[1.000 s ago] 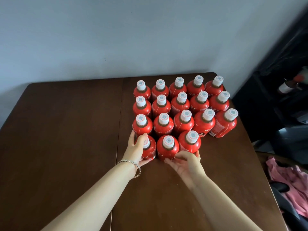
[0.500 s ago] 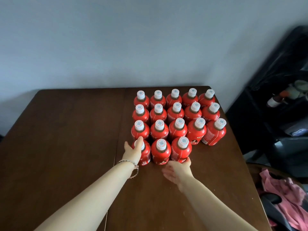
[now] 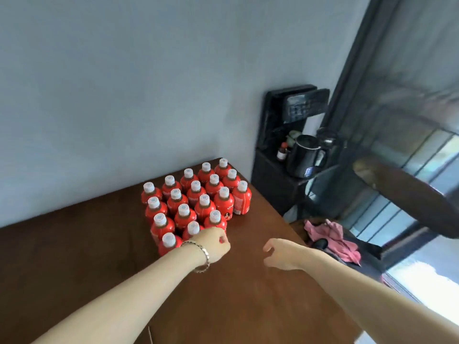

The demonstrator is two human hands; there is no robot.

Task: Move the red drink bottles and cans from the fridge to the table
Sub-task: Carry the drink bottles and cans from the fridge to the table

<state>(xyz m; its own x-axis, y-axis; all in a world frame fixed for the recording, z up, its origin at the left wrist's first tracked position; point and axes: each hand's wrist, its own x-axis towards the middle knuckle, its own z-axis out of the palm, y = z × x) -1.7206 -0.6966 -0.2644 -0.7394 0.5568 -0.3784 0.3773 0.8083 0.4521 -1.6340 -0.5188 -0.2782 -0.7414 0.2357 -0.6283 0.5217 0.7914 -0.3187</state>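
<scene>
Looks well along: red bottles [image 3: 205, 207] packed upright on the counter [image 3: 74, 256]. Just in front of the bottles, left hand [image 3: 213, 245] curled, grip impossible to tell. Near the bottles, right hand [image 3: 283, 254] relaxed, empty. Fridge, cans unseen.

Single head-worn view, close above table [image 3: 74, 269], tilted down toward wall [image 3: 124, 95].

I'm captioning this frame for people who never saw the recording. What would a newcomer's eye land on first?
A tight block of red bottles with white caps fills the far right corner of the dark wooden table. The left hand, wearing a bracelet, is at the block's front row, and the right hand hangs empty over the tabletop. Past the table a black kettle sits on a stand.
</scene>
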